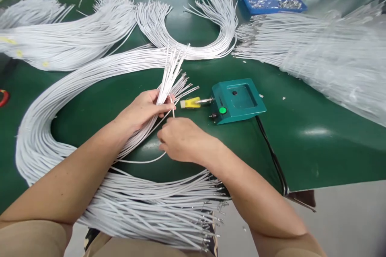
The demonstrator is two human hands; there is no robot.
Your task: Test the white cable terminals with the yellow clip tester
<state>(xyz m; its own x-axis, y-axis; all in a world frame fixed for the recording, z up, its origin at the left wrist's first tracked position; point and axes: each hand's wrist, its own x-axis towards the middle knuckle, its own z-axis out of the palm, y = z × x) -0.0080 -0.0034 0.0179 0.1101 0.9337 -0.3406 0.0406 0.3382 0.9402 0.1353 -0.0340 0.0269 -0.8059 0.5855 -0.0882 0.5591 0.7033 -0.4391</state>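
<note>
My left hand is closed around a bundle of white wires, whose ends fan out above the fingers. Below it, my right hand is closed with its back to the camera. A single white wire runs between the two hands, and its lower part curves out from under my right fingers. Those fingertips are partly hidden. Just right of my left hand is the yellow tip on the shaft of a small green machine, which has a lit green button.
A large curved bundle of white wires lies at the left, its ends hanging over the front edge. More wire bundles lie behind. At the right are plastic-wrapped wires. A blue tray holds small metal parts. The machine's black cable crosses the green table.
</note>
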